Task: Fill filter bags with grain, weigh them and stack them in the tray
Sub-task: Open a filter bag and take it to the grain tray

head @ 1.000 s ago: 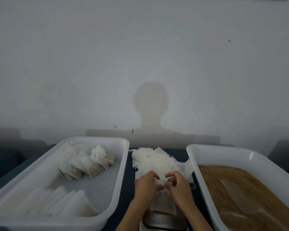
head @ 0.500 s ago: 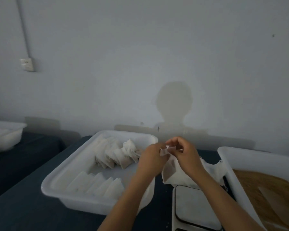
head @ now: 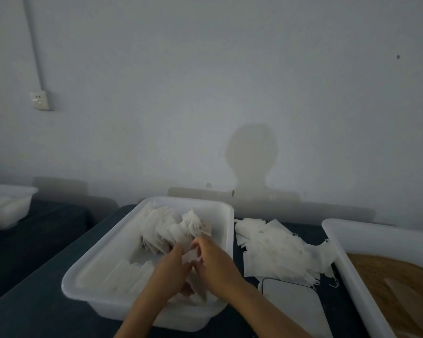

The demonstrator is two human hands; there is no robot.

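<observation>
I work left to right along a dark counter (head: 47, 301). At the far left stands a second white tub (head: 7, 206), its contents too dim to read. In front of me the white tray (head: 88, 272) already holds two lots of filled bags: a near row (head: 130, 272) standing on edge and a looser far bunch (head: 171, 230) leaning together at the back. Much of the tray floor is bare, so I judge the stacking well begun but far from finished.

Over the tray's near right part my left hand (head: 171, 267) and right hand (head: 217, 262) meet, the fingers (head: 200, 242) of both curled onto one filled bag (head: 193, 257), which I am setting in among the others. I cannot tell whether it touches the tray floor yet.

To the right, a pile of empty bags (head: 271, 247) lies on the counter, with many left to fill. Just in front of it the scale (head: 293, 306) carries nothing. At the far right the grain bin (head: 386, 272) is well stocked, a clear scoop (head: 405, 289) lying on the grain. By my reading, this bag is past weighing, and the bulk of the job remains.
</observation>
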